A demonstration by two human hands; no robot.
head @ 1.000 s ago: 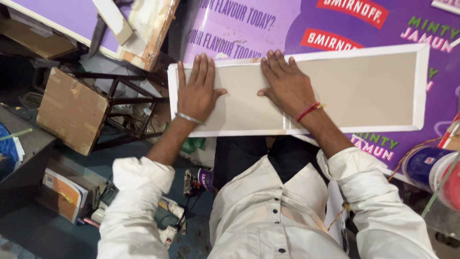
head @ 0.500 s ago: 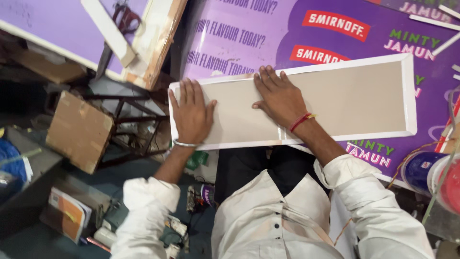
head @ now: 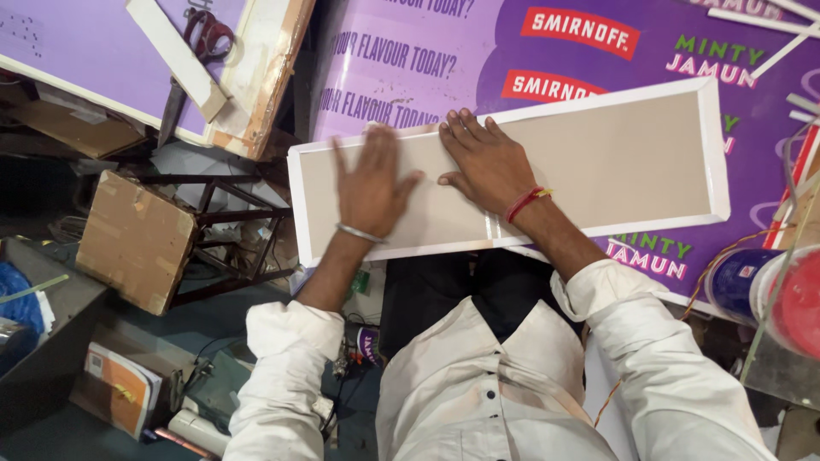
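My left hand [head: 369, 183] and right hand [head: 483, 162] lie flat, fingers spread, gripping nothing, on the beige white-bordered panel [head: 615, 162] atop the purple banner [head: 410, 60]. I judge this a smoothing step; next calls for even pressure toward 3 o'clock. The left fingers blur; scissors [head: 195, 51] lie at 10 o'clock.

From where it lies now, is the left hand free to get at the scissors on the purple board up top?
Probably yes. The left hand lies flat on the beige panel, holding nothing, and the scissors lie uncovered beside a white strip. Only a dark gap between the boards lies between.
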